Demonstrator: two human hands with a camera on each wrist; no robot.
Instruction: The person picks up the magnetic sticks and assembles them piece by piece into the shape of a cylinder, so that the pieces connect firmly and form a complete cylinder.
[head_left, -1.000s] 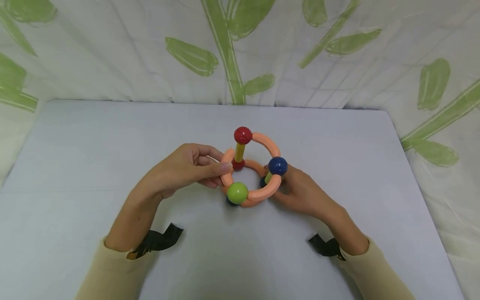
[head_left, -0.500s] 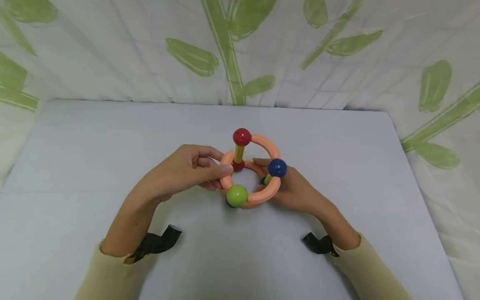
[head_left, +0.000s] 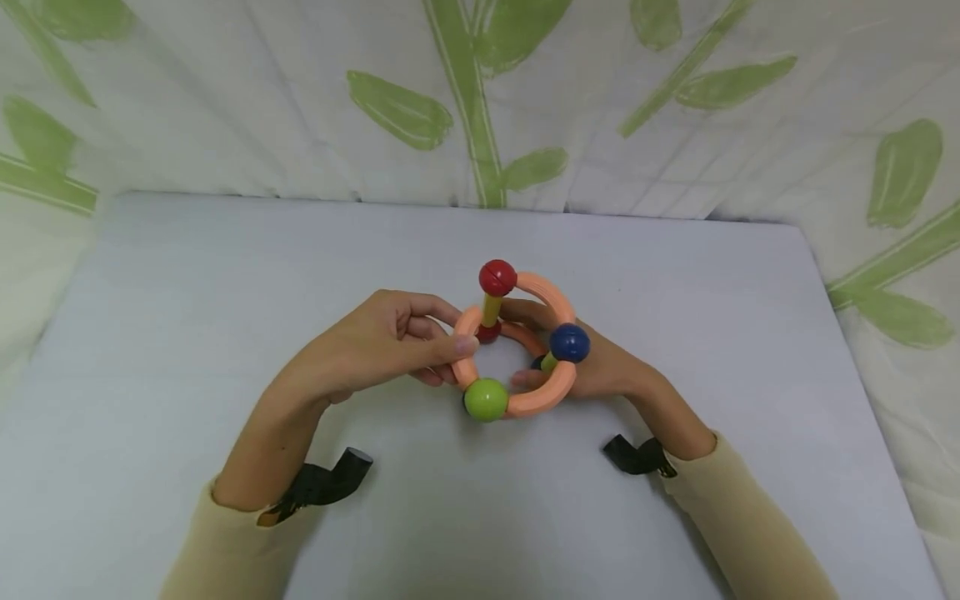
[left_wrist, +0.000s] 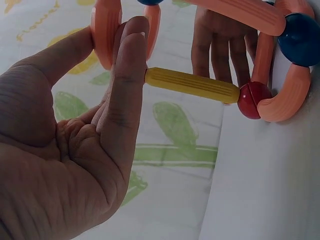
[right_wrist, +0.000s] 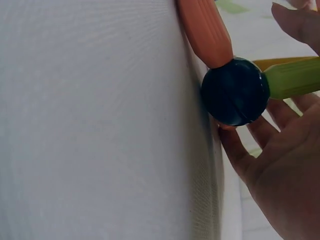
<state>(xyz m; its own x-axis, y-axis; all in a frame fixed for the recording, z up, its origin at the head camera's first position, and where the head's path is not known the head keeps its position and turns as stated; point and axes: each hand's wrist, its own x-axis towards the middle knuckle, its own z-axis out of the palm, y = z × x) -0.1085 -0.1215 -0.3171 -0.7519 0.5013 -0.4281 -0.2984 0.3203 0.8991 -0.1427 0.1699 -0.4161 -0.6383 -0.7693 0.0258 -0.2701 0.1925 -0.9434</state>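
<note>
A frame of magnetic sticks and balls stands mid-table, with orange curved sticks forming an upper and a lower ring. My left hand (head_left: 390, 346) pinches one upper orange curved stick (left_wrist: 104, 35) between thumb and fingers, beside the green ball (head_left: 486, 400). A yellow stick (left_wrist: 192, 85) joins the upper red ball (head_left: 497, 277) to the lower red ball (left_wrist: 254, 100). At the right side, my right hand (head_left: 603, 358) reaches around the frame below the upper blue ball (head_left: 570, 342), fingers extended. Its fingers show behind the lower blue ball (right_wrist: 235, 92) and green stick (right_wrist: 295, 77).
The pale table (head_left: 225, 267) spreads around both hands. A white curtain with green leaf prints (head_left: 397, 108) hangs at its far edge. A black wrist mount (head_left: 330, 479) sits at the left cuff, another black mount (head_left: 637, 456) at the right cuff.
My right hand has moved inward, its fingers and thumb now reaching farther around the frame. The left hand keeps its pinch. The whole head view has shifted slightly.
</note>
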